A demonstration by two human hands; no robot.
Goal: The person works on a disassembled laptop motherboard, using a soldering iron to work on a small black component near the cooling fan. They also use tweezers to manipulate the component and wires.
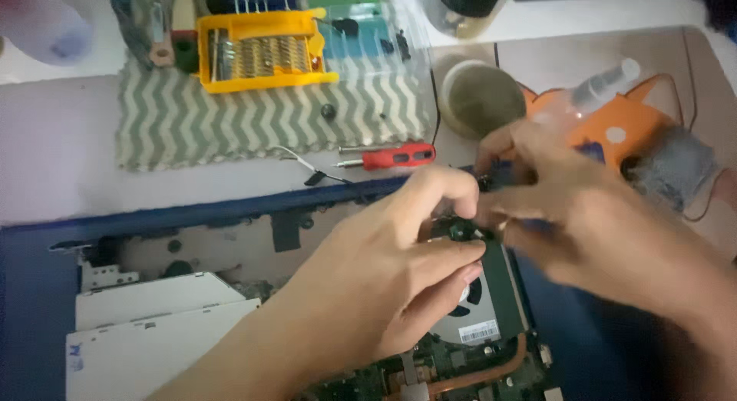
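Black fan [468,293] beneath both hands: left hand [391,270] pinches near its hub, blurred right hand [568,209] grips something unclear; slipping fingers could strain nearby wiring.

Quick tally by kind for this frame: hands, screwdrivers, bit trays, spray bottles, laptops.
Hands: 2, the left hand and the right hand, both at the laptop's cooling fan
Red-handled screwdrivers: 1
Yellow bit trays: 1
Clear spray bottles: 1
Opened blue laptops: 1
Total: 6
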